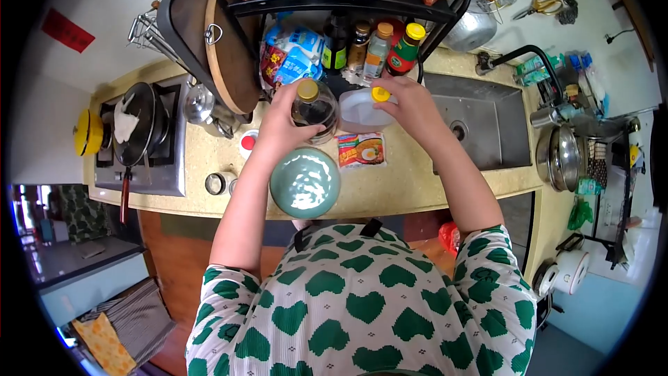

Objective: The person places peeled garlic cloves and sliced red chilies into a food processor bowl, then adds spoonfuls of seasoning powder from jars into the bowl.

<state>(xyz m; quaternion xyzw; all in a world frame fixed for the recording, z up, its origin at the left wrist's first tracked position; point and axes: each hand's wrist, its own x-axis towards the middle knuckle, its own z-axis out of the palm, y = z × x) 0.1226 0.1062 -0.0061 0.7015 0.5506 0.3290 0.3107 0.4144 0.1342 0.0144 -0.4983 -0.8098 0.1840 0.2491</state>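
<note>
My left hand (282,120) is wrapped around a clear bottle (314,113) with dark contents and a gold-yellow cap. To its right stands a translucent plastic jug (363,110). The fingers of my right hand (410,104) are closed on the jug's yellow cap (380,94). Just in front of the bottle is a round green plate (305,182), its glossy surface reflecting light. An instant noodle packet (361,150) lies flat on the counter before the jug. Near my left forearm are a red-capped container (248,143) and a small glass jar (216,183).
A black rack (341,4) holding jars and sauces stands behind my hands, with several bottles (379,49) below it. At left, a pan (142,125) sits on the stove (174,167). The sink (487,118) lies to the right, with steel pots (559,157) beyond.
</note>
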